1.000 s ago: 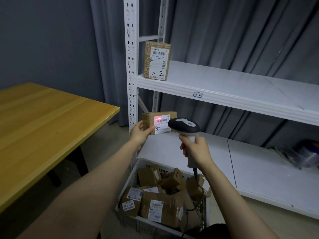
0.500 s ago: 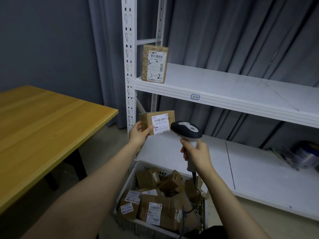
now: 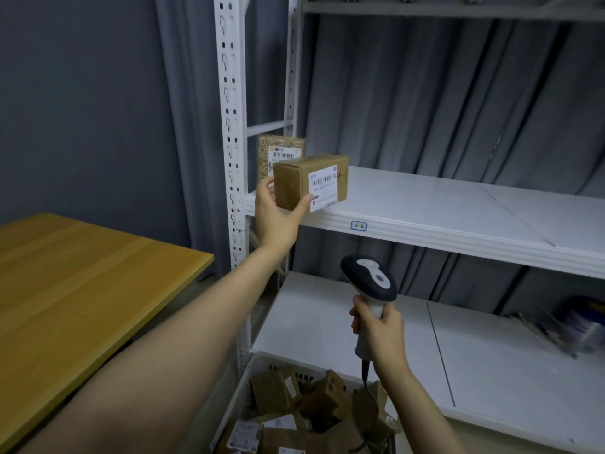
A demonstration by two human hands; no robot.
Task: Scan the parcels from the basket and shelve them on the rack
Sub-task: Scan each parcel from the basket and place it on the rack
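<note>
My left hand (image 3: 276,217) grips a small brown cardboard parcel (image 3: 309,181) with a white barcode label, held at the front left edge of the white middle shelf (image 3: 442,204) of the rack. Behind it a taller brown parcel (image 3: 280,150) stands upright on that shelf, partly hidden. My right hand (image 3: 379,329) holds a black and white barcode scanner (image 3: 370,281) lower down, in front of the bottom shelf, pointing up and left. The white basket (image 3: 244,385) at the bottom holds several brown parcels (image 3: 314,404).
A yellow wooden table (image 3: 82,290) stands at the left. The rack's perforated white upright (image 3: 230,126) rises beside my left hand. A blurred blue object (image 3: 586,322) lies on the lower shelf at the right. Grey curtains hang behind the rack. A shelf tag (image 3: 358,226) reads 6-2.
My left hand has lifted the parcel from in front of the scanner up to the middle shelf's edge. The scanner's red light is off and my right hand has stayed low.
</note>
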